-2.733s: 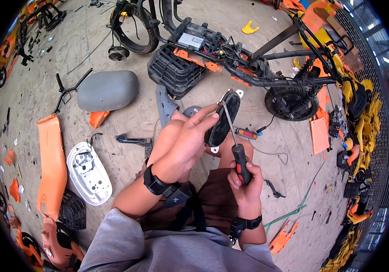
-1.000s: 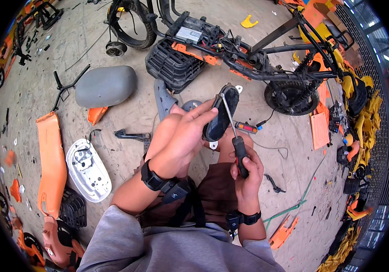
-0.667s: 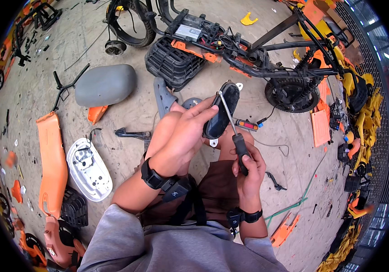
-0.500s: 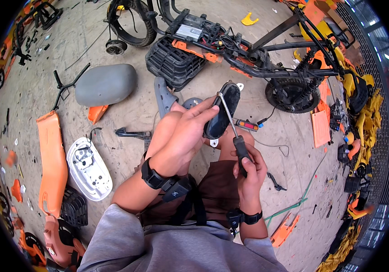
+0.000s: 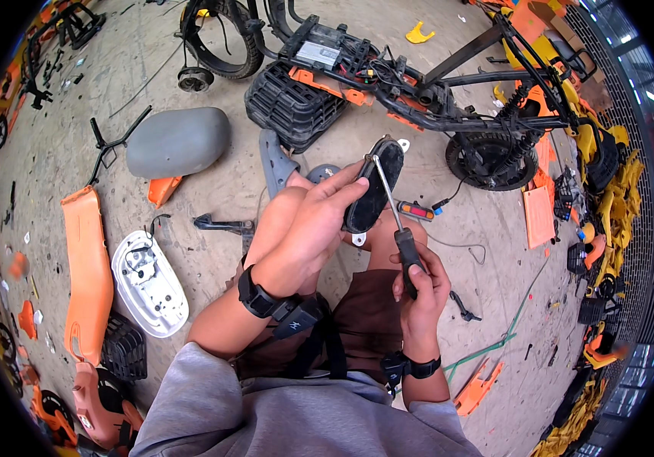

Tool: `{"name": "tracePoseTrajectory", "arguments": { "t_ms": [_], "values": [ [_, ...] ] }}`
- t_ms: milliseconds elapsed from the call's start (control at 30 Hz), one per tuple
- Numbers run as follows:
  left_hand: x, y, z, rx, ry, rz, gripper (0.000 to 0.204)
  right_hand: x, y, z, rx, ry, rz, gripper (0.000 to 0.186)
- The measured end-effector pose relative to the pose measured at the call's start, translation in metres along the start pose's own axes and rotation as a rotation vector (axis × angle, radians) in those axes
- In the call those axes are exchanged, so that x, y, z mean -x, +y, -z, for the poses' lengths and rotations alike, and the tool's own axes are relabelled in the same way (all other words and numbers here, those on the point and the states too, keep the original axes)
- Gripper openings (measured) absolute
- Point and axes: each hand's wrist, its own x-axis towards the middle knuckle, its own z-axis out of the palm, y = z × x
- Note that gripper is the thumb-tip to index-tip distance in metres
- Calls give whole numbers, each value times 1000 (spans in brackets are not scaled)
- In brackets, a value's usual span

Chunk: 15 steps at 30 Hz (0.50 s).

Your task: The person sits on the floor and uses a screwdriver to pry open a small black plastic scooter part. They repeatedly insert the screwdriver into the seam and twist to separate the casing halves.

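Note:
My left hand [image 5: 321, 221] grips an oval black part [image 5: 376, 190] by its left side, holding it tilted above my knees. White tabs with holes stick out at both its ends. In my right hand [image 5: 425, 286] is a screwdriver [image 5: 405, 247] with a black handle, fingers closed round the grip. Its metal shaft points up and left, and the tip meets the upper left edge of the black part, near my left fingertips. Whether a screw sits under the tip is too small to tell.
A stripped scooter frame [image 5: 403, 84] with wheels stands ahead, beside a black crate [image 5: 292, 107]. To the left lie a grey seat [image 5: 180, 142], a long orange panel [image 5: 87, 266] and a white oval housing [image 5: 171, 305]. A red-and-orange light [image 5: 416, 210] with a cable lies right of my knee.
The screwdriver handle and my right hand have shifted very slightly. The black part stays in my left hand, almost unmoved.

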Motion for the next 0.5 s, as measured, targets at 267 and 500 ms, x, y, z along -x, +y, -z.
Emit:
{"name": "tracePoseTrajectory", "arguments": {
  "t_ms": [267, 500],
  "values": [
    [-4, -6, 3, -26, -7, -32, 40, 3, -6, -3, 128, 24, 47, 37],
    [-3, -6, 1, -16, 5, -61, 39, 10, -3, 1, 498, 107, 241, 35]
  ]
}}
